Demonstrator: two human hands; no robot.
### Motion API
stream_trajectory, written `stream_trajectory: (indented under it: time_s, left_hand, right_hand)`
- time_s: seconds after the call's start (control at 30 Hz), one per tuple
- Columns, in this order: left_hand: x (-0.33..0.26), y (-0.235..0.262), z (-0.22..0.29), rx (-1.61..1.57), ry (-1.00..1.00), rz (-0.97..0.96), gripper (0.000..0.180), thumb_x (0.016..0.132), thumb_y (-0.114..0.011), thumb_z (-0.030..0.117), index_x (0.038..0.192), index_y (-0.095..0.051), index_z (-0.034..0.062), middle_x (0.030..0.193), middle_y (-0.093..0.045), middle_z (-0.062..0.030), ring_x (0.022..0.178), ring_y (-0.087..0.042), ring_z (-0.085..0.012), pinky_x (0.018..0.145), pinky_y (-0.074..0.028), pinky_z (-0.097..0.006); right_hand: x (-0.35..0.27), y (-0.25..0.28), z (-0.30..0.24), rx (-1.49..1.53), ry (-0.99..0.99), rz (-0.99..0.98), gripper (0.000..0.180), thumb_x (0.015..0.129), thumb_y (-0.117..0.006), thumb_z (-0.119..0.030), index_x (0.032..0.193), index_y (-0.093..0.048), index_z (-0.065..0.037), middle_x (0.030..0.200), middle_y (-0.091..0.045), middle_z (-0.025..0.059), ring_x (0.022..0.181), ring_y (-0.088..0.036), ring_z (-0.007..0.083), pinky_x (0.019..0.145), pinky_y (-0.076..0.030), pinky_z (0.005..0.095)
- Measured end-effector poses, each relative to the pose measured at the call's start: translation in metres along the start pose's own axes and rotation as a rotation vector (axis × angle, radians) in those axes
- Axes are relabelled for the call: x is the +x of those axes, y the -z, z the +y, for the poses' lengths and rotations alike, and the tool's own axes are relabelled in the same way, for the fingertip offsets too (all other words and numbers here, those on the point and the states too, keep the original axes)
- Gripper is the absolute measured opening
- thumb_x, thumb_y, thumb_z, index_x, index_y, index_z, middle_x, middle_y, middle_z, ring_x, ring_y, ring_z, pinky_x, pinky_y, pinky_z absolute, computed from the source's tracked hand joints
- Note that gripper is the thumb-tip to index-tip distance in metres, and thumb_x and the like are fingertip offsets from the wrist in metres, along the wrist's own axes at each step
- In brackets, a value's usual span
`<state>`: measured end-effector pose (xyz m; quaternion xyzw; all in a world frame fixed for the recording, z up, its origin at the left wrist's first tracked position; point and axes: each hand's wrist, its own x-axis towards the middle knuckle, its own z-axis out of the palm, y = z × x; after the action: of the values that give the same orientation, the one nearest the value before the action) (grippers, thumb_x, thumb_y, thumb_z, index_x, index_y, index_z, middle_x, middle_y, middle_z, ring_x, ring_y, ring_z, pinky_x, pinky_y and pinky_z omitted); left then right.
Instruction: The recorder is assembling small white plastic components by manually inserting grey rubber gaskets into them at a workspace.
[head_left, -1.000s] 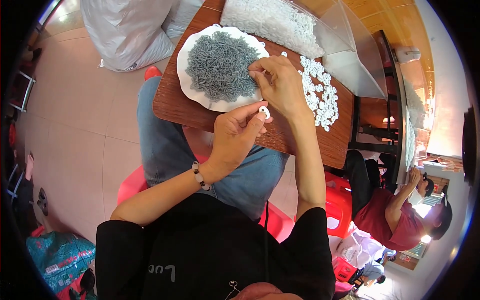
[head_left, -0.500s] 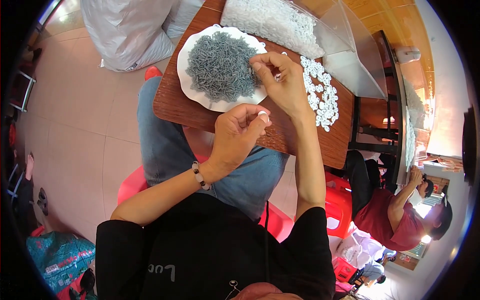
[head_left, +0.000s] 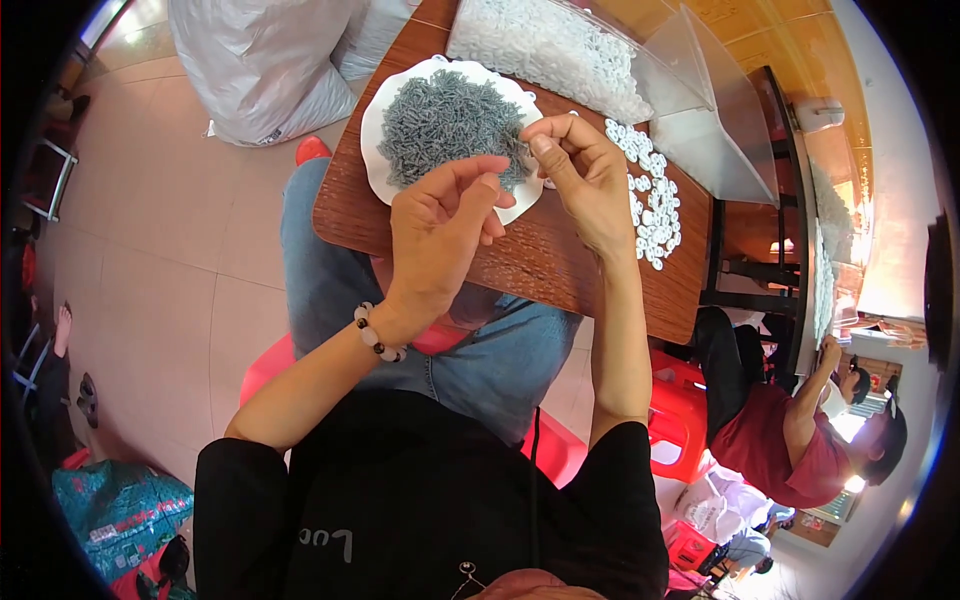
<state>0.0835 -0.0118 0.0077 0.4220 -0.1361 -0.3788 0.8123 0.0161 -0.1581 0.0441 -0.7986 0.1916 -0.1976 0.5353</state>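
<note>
Head view: left hand (head_left: pixel 437 235) curled, right hand (head_left: pixel 597 195) pinched, near grey pieces (head_left: pixel 445 125); cannot tell whether anything's held

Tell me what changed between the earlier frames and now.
The left hand moved up and to the left, its fingertips now over the lower edge of the white plate. The white piece it held no longer shows; whether it was let go is unclear. The right hand eased slightly right. The grey pile and scattered white pieces stayed put.
</note>
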Motion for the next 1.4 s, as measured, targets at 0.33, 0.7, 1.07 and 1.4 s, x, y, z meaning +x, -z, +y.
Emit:
stream_trajectory:
  time_s: [0.33, 0.7, 1.07, 1.4]
  left_hand:
    - [0.010, 0.004, 0.004, 0.119, -0.083, -0.001, 0.023, 0.087, -0.067, 0.017, 0.103, -0.065, 0.0001, 0.078, -0.066, -0.0026, 0.065, -0.056, -0.0033, 0.056, -0.044, -0.017]
    - [0.012, 0.008, 0.003, 0.106, -0.078, 0.011, 0.015, 0.087, -0.065, 0.014, 0.094, -0.063, 0.0010, 0.076, -0.064, 0.0001, 0.066, -0.056, -0.0024, 0.057, -0.043, -0.016]
    - [0.014, 0.008, 0.003, 0.086, -0.087, 0.028, 0.013, 0.088, -0.064, 0.014, 0.093, -0.062, 0.0025, 0.076, -0.063, 0.0002, 0.063, -0.052, -0.0017, 0.055, -0.041, -0.016]
    - [-0.009, -0.008, -0.005, 0.116, 0.068, -0.083, 0.012, 0.087, -0.064, 0.011, 0.091, -0.061, 0.0009, 0.074, -0.062, 0.0010, 0.062, -0.051, 0.0003, 0.053, -0.038, -0.014]
  right_hand:
    - [-0.008, -0.003, -0.011, 0.067, -0.006, -0.060, 0.014, 0.090, -0.059, -0.015, 0.091, -0.064, -0.001, 0.081, -0.060, -0.0011, 0.070, -0.050, 0.0054, 0.066, -0.041, 0.0208]
    - [-0.009, -0.011, -0.015, 0.078, -0.026, -0.107, 0.014, 0.090, -0.060, -0.015, 0.091, -0.064, -0.002, 0.080, -0.061, -0.0016, 0.072, -0.051, 0.0051, 0.068, -0.041, 0.0206]
    - [-0.004, -0.009, 0.014, -0.271, 0.136, 0.051, 0.014, 0.088, -0.060, -0.010, 0.096, -0.064, 0.000, 0.083, -0.065, 0.0008, 0.076, -0.054, 0.0065, 0.071, -0.044, 0.0223]
    - [-0.040, 0.084, 0.034, -0.421, -0.042, 0.390, 0.014, 0.086, -0.064, -0.013, 0.091, -0.065, 0.001, 0.078, -0.064, -0.0002, 0.071, -0.054, 0.0053, 0.067, -0.043, 0.0207]
